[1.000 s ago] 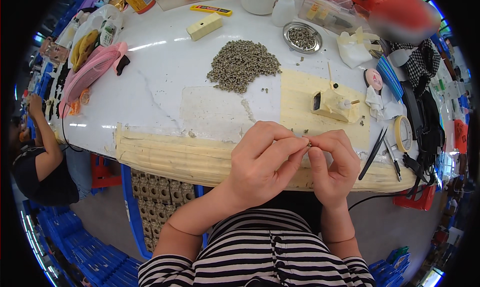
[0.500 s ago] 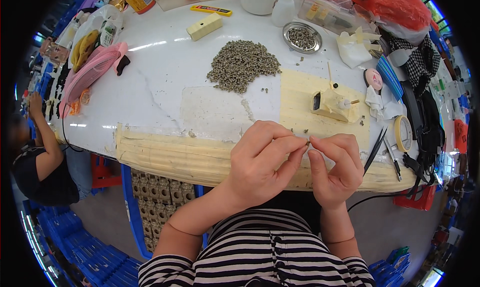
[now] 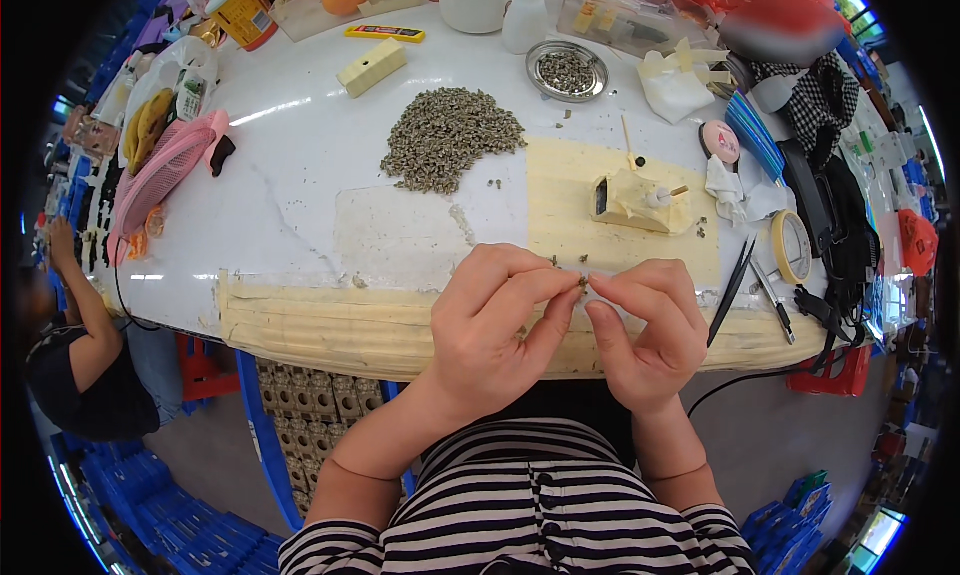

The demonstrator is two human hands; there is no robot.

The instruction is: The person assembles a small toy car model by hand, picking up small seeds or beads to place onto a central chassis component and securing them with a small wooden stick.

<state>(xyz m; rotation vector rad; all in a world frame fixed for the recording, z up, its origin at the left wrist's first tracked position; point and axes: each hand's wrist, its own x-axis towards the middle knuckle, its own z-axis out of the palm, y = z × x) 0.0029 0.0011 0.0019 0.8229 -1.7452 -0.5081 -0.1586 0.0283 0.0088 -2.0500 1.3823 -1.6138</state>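
Note:
My left hand point(image 3: 500, 320) pinches a tiny metal part point(image 3: 583, 283) between thumb and forefinger, above the tape-covered front edge of the table. Close beside it, my right hand point(image 3: 652, 335) has curled fingers, with a gap between thumb and forefinger; its forefinger tip is at the part, and whether it touches cannot be made out. A heap of similar small metal parts point(image 3: 445, 140) lies beyond my hands. Past my right hand, a tape-wrapped block with a white nozzle-like piece and a thin stick point(image 3: 640, 203) stands on a cream taped patch point(image 3: 560, 175).
A round metal dish point(image 3: 535, 87) holds more small parts. Black tweezers point(image 3: 730, 295), a pen-like tool point(image 3: 775, 303) and a tape roll point(image 3: 792, 247) lie at right. At left is a pink mesh item point(image 3: 165, 180). Below the table, a blue crate point(image 3: 262, 445) holds metal blocks.
The view has shifted, so the table things appear farther left. Both hands keep nearly the same pose around the tiny part, which now shows more between the fingertips.

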